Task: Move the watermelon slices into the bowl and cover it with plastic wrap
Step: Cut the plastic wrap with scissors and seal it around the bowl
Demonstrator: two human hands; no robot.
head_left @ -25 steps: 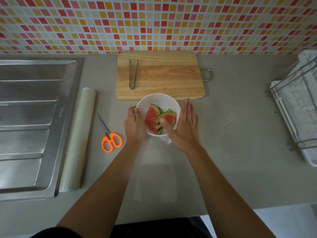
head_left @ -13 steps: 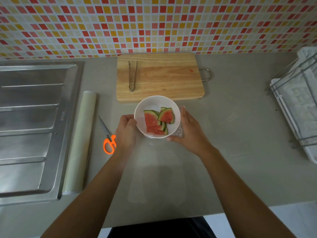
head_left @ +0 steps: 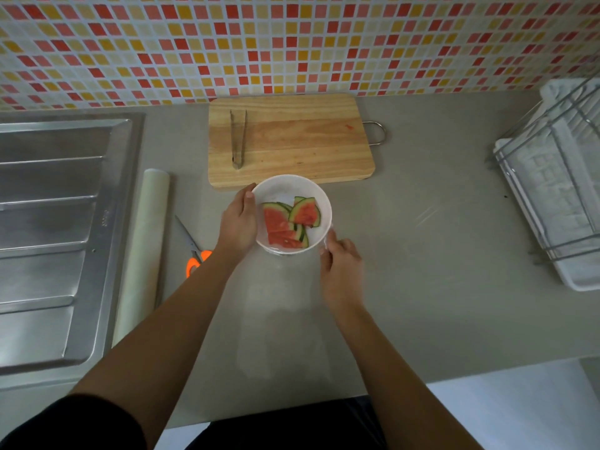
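Head view of the covering step. The bowl (head_left: pixel 319 203) stood on the counter (head_left: pixel 422 254) just in front of the cutting board (head_left: pixel 292 151), with the watermelon slices (head_left: pixel 279 225) lying overlapped inside it. A thin sheen of plastic wrap (head_left: pixel 277 251) showed at its near rim. The left hand (head_left: pixel 238 222) cupped the bowl's left wall, fingers together and thumb laid on the rim. The right hand (head_left: pixel 341 267) sat at the lower right wall with its fingers curled (blur hid whether they pinched the film or only pressed it). Judged risks: an uneven pull from the right could tip or slide the light bowl. Film stretched too hard might tear or spring back and cling to itself. A loose edge would leave the cover unsealed, and film sagging onto the wet fruit could stick there. Counts: one bowl; at least four slices, the overlap preventing a firm count; one wrap roll (head_left: pixel 143 251); one pair of scissors (head_left: pixel 194 254), partly under the left forearm; one cutting board; one pair of tongs (head_left: pixel 238 138) lying on it; one dish rack (head_left: pixel 558 190); two hands.
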